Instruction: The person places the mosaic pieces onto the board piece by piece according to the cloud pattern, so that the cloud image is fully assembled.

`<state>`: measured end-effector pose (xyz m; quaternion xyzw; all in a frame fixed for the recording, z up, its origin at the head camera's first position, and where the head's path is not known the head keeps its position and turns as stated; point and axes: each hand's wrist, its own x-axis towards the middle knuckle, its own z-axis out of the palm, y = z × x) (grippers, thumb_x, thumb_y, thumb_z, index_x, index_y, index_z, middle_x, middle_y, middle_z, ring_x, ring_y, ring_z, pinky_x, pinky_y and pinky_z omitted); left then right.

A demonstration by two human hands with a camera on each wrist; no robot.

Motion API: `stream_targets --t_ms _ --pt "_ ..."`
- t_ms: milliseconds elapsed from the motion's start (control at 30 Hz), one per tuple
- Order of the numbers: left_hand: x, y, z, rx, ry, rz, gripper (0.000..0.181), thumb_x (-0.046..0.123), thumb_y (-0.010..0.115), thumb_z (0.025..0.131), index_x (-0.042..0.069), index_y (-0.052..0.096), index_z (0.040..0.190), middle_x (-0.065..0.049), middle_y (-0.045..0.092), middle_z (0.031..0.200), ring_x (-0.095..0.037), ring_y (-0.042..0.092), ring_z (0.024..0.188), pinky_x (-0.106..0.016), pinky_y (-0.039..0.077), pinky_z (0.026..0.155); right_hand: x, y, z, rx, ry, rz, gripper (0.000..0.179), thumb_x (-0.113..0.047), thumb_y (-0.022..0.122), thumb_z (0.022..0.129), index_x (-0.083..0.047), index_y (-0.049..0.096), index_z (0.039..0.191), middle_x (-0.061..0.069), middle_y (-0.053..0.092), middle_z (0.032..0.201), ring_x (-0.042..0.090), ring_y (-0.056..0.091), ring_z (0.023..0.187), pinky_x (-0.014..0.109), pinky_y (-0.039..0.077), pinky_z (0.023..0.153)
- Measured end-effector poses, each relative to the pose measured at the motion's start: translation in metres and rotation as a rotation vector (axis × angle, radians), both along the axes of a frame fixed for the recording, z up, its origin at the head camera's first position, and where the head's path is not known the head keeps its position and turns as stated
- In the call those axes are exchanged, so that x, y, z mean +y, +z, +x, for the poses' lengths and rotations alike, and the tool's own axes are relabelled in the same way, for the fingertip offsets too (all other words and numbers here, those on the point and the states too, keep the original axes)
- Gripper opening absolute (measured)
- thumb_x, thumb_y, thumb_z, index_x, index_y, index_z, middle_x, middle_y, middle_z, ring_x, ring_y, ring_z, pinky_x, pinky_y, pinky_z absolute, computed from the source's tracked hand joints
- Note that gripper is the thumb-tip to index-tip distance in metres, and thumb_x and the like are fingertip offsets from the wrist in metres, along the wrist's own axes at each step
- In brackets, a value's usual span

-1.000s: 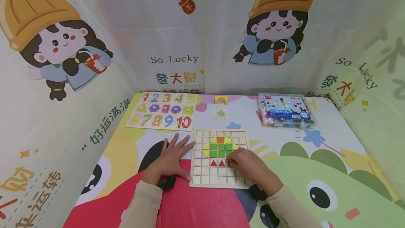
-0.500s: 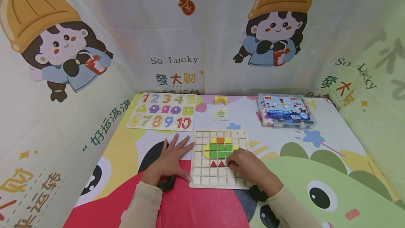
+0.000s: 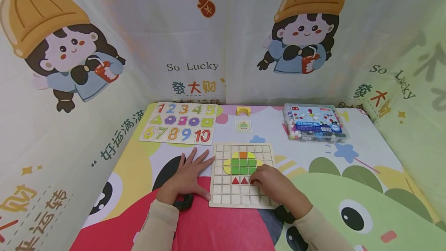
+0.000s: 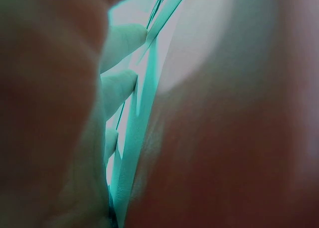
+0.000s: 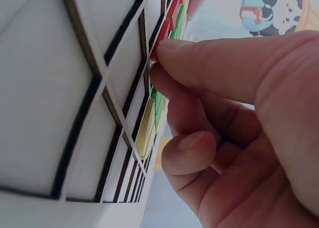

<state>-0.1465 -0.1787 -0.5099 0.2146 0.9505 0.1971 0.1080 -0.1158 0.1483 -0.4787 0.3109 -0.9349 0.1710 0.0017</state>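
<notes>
A wooden grid board (image 3: 223, 198) lies on the table in the head view. On it, green square tiles (image 3: 243, 162) form a block edged by yellow curved tiles (image 3: 227, 166), with an orange square (image 3: 242, 155) at the top. Below the block sit two red triangles (image 3: 235, 181) in a row. My right hand (image 3: 272, 182) pinches a third red triangle (image 5: 160, 38) between thumb and index finger, down at the grid just right of those two. My left hand (image 3: 186, 176) lies with fingers spread, fingertips and thumb right at the board's left edge.
Behind the board lies a small pattern card (image 3: 243, 126), with a yellow arch block (image 3: 243, 111) beyond it. A number and shape puzzle board (image 3: 177, 123) lies at back left. A clear plastic case (image 3: 315, 122) of small colored parts stands at back right.
</notes>
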Motion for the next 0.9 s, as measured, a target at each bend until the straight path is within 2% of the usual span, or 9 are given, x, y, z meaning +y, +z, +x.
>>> stream_targets --t_ms 133,300,500,667,900 --pt "0.0 -0.001 0.0 0.001 -0.001 0.002 0.13 0.068 0.094 0.057 0.034 0.034 0.167 0.0 0.02 0.179 -0.041 0.001 0.166 -0.075 -0.004 0.127 0.002 0.0 0.0 -0.006 0.006 -0.002 0.008 -0.006 0.08 0.092 -0.012 0.082 0.097 -0.001 0.073 0.093 0.015 0.065 0.089 0.035 0.061 0.083" --pt "0.0 -0.002 -0.001 0.01 -0.005 0.0 0.13 0.069 0.093 0.057 0.034 0.034 0.166 0.0 0.02 0.179 -0.042 0.001 0.166 -0.076 -0.003 0.127 0.006 0.001 0.0 -0.064 -0.043 -0.008 0.009 -0.01 0.081 0.093 -0.013 0.082 0.101 -0.004 0.074 0.095 0.011 0.062 0.09 0.034 0.06 0.083" --pt "0.0 -0.003 -0.001 0.011 -0.003 0.004 0.13 0.068 0.094 0.056 0.034 0.034 0.166 0.0 0.021 0.179 -0.041 0.001 0.166 -0.075 -0.003 0.127 0.016 0.006 -0.002 -0.117 -0.077 -0.067 0.008 -0.015 0.081 0.094 -0.014 0.083 0.102 -0.009 0.073 0.091 0.007 0.057 0.083 0.029 0.056 0.076" --pt "0.0 -0.003 -0.001 0.01 0.0 0.003 0.13 0.068 0.094 0.056 0.034 0.034 0.166 0.0 0.02 0.179 -0.041 0.001 0.166 -0.075 -0.004 0.127 0.03 0.011 -0.002 -0.143 -0.106 -0.121 0.012 -0.019 0.08 0.095 -0.013 0.082 0.106 -0.008 0.072 0.094 0.006 0.056 0.083 0.028 0.055 0.074" --pt "0.0 -0.004 -0.001 0.011 0.001 0.006 0.129 0.069 0.094 0.056 0.034 0.035 0.166 0.001 0.021 0.179 -0.041 0.002 0.166 -0.075 -0.003 0.127 0.051 0.013 0.001 -0.097 -0.106 -0.205 0.014 -0.019 0.079 0.096 -0.011 0.081 0.108 -0.009 0.072 0.095 -0.001 0.057 0.08 0.026 0.053 0.07"
